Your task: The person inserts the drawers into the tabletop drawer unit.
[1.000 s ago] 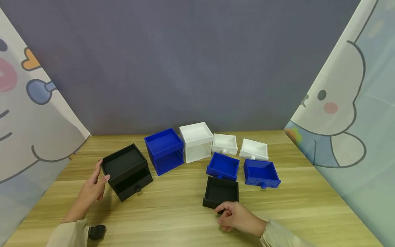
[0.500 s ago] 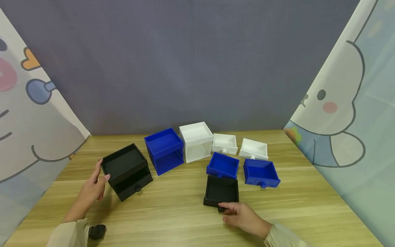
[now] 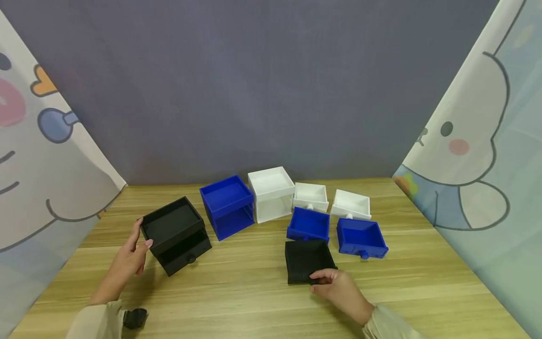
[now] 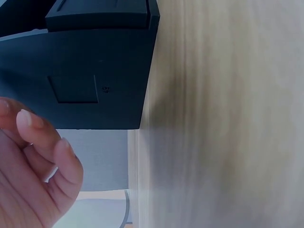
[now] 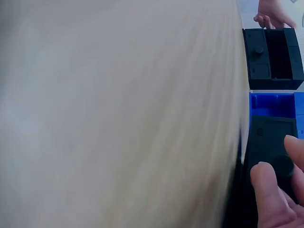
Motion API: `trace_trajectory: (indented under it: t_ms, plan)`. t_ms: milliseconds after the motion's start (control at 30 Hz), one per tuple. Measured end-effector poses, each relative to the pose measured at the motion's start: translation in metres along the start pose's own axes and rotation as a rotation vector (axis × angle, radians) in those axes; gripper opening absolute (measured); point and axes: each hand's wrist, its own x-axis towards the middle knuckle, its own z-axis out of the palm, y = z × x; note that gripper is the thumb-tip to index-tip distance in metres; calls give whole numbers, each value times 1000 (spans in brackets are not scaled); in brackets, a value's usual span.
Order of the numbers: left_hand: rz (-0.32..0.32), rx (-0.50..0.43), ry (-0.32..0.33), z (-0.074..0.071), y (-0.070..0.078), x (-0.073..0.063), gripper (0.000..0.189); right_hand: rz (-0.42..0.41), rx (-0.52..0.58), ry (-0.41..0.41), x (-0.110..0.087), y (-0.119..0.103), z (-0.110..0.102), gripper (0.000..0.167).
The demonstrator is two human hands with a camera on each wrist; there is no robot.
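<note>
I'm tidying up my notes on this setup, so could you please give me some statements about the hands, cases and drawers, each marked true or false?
1. The left hand touches the black case. True.
2. Both openings of the black case are without a drawer. False: a drawer with a knob sits in the lower opening.
3. The right hand has its fingers at the front of the loose black drawer. True.
4. In the head view, two white drawers lie to the right of the white case. True.
5. In the head view, the blue case stands right of the white case. False: it stands left of it.
</note>
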Motion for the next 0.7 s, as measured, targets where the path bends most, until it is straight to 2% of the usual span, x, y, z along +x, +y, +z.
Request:
trace_trajectory:
  t_ms: [133, 400, 533, 700]
  plan:
    - [7, -6, 7, 0, -1, 0, 69, 29, 1, 84, 0, -4, -3, 22]
    - [-26, 21, 3, -1, 1, 0, 69, 104, 114, 154, -2, 1, -3, 19]
    - [-16, 33, -2, -1, 1, 0, 69, 161, 214, 162, -2, 5, -3, 18]
    - [-11, 33, -4, 0, 2, 1, 69, 227, 419, 121, -3, 7, -5, 9]
